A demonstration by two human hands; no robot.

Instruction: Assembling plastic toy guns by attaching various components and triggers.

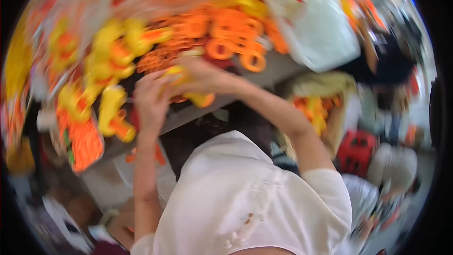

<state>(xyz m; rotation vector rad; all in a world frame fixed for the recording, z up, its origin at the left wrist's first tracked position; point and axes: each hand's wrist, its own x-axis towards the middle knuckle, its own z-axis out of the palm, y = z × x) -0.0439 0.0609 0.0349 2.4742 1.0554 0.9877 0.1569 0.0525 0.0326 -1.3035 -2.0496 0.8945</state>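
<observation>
Both my hands meet over the table edge, closed around a small yellow plastic piece point(177, 74) that is mostly hidden by fingers. My left hand point(152, 93) grips it from the left, and my right hand point(198, 74) from the right. Below the right hand, a yellow and orange plastic piece point(200, 99) shows at the edge; whether it joins the held piece I cannot tell. Just beyond the hands lies a heap of orange plastic parts point(188, 26), with ring-shaped orange parts point(252, 60) to its right. Motion blurs the finger detail.
Yellow and orange assembled pieces point(113, 108) lie left, beside a tray of small orange parts point(82, 141). A white plastic bag point(316, 28) sits back right. Right of me stands a lined container point(347, 94) holding yellow and orange pieces, near a red crate point(357, 153). Other people sit at right.
</observation>
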